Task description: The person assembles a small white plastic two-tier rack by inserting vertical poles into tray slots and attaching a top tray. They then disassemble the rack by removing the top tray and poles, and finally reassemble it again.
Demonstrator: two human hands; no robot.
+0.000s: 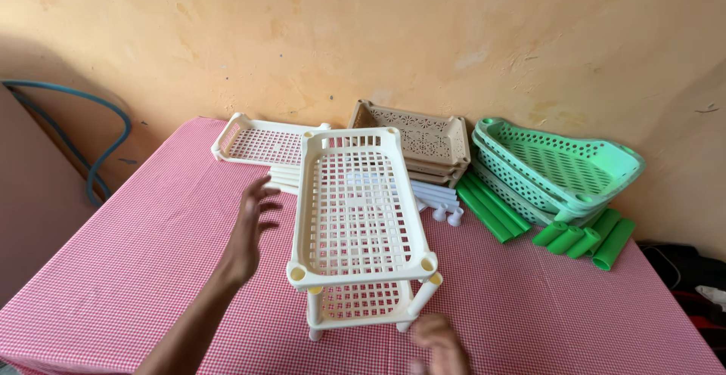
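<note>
A cream plastic rack (pixel 355 209) with two stacked perforated trays on short legs stands on the red-checked tablecloth (pixel 151 269). My left hand (pixel 248 231) hovers open just left of the upper tray, fingers spread, not touching it. My right hand (pixel 439 345) is at the bottom edge, below the rack's front right leg; its fingers look curled and blurred, and I cannot see anything in it.
Behind the rack lie another cream tray (pixel 257 142), white tubes (pixel 435 193), stacked beige trays (pixel 427 137), stacked green trays (pixel 556 167) and green tubes (pixel 582 237). An orange wall backs the table. A blue hose (pixel 106 148) hangs at left.
</note>
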